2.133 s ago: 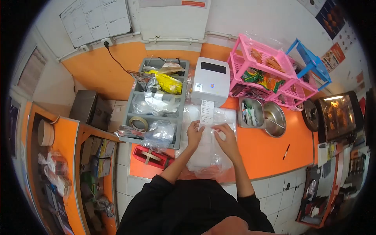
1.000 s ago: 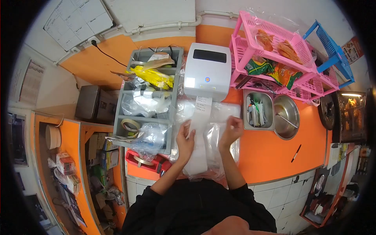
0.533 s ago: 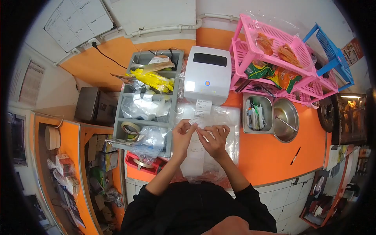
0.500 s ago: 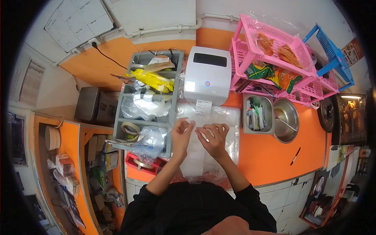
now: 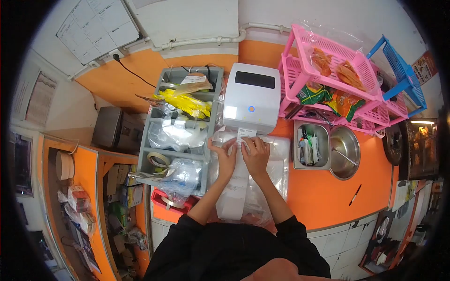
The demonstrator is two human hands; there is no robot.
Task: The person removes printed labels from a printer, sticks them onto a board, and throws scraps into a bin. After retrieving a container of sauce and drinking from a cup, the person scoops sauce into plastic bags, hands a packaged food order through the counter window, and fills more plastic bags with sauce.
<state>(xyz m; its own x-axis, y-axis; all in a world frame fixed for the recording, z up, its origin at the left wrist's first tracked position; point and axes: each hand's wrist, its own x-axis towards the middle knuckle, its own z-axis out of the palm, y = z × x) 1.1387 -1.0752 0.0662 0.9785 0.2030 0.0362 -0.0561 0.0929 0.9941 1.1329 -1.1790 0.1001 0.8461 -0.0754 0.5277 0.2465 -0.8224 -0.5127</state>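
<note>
A printed paper label [image 5: 245, 134] hangs from the front of a white label printer [image 5: 252, 96]. My right hand [image 5: 256, 158] is at the label's lower end, its thumb and fingers closed on the paper. Just left of it, my left hand [image 5: 225, 158] is held with thumb and fingers curved apart, and nothing shows between them. Beneath both hands, a long white paper strip [image 5: 234, 196] lies on a stack of clear plastic bags [image 5: 276, 175].
Left stands a grey divided organizer [image 5: 206, 164] with tape and plastic-wrapped items, a red tape dispenser [image 5: 173, 202] below it. Rightward are a metal container of pens [image 5: 300, 164], a steel bowl [image 5: 346, 172], a pen [image 5: 355, 195] and pink racks [image 5: 293, 75] on the orange counter.
My right hand has moved up and left onto the label, its fingers closing there. My left hand has shifted slightly and its thumb and fingers have parted. The view has tilted a little.
</note>
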